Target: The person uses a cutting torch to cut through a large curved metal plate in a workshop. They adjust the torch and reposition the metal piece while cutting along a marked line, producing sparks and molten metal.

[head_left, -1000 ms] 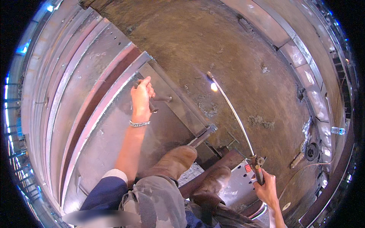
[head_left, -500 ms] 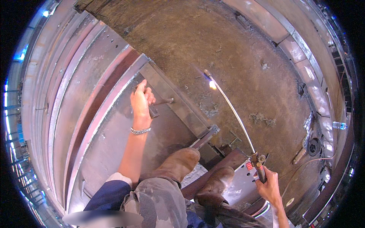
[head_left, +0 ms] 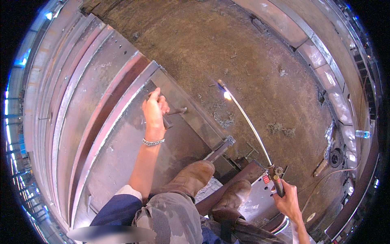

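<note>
My right hand [head_left: 289, 200] is wrapped round the handle of a gas cutting torch [head_left: 248, 120]. Its long, bright metal tube reaches forward and away over the brown floor, with the brass valves just ahead of my fingers. A bright flame-like spot [head_left: 227, 96] glows beside the torch's head. Closed in a fist, my left hand [head_left: 154, 107] grips a dark T-shaped metal tool [head_left: 167, 121], perhaps a hammer. Its crosspiece passes through the fist and a short rod sticks out to the right. Both are above a steel plate [head_left: 134, 150]; the fingers hide much of the tool.
Several long steel beams [head_left: 87, 105] lie side by side at the left. My brown boots [head_left: 191, 177] rest among the steel pieces. An angle grinder [head_left: 325, 164], a hose [head_left: 321, 179] and a plastic bottle [head_left: 362, 133] are at the right, beside a curved row of steel [head_left: 325, 75].
My left hand, with the T-shaped tool, has shifted slightly right and nearer. The torch's head is slightly lower in view, and the glow is smaller. My right hand keeps its grip.
</note>
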`<state>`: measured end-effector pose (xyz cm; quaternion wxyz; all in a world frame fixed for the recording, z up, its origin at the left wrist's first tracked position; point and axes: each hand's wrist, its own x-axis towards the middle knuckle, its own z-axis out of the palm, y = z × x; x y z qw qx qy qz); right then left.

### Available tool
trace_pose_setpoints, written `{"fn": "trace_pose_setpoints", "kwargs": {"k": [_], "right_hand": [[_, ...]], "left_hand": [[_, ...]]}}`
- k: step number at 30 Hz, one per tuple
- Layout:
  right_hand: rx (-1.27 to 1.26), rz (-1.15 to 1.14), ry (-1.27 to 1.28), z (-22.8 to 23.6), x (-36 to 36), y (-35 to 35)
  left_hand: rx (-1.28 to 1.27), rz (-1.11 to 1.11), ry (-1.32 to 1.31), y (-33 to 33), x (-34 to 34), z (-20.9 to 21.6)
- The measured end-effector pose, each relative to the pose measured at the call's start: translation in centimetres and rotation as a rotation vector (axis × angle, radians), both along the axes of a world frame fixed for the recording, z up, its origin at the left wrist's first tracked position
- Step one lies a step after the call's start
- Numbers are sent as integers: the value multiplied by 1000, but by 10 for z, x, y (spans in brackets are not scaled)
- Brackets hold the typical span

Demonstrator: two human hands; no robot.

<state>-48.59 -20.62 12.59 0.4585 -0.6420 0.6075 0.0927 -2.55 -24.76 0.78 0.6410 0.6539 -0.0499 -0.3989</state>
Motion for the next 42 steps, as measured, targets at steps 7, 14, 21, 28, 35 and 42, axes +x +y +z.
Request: {"fn": "trace_pose_setpoints", "kwargs": {"k": [7, 14, 21, 28, 35, 42], "right_hand": [[9, 0, 16, 0, 2, -2], [-39, 27, -19, -6, -1, -2], [-52, -20, -62, -9, -11, 2], [-61, -15, -20, -5, -14, 1], [-4, -60, 10, -7, -18, 4], [-19, -23, 6, -2, -16, 4]], "left_hand": [[-23, -17, 6, -3, 2, 0], [-12, -11, 14, -11, -3, 4], [-84, -7, 57, -27, -4, 6], [-84, -10, 58, -30, -1, 5], [-105, 1, 74, -26, 1, 3], [-105, 6, 64, -26, -6, 4]]}}
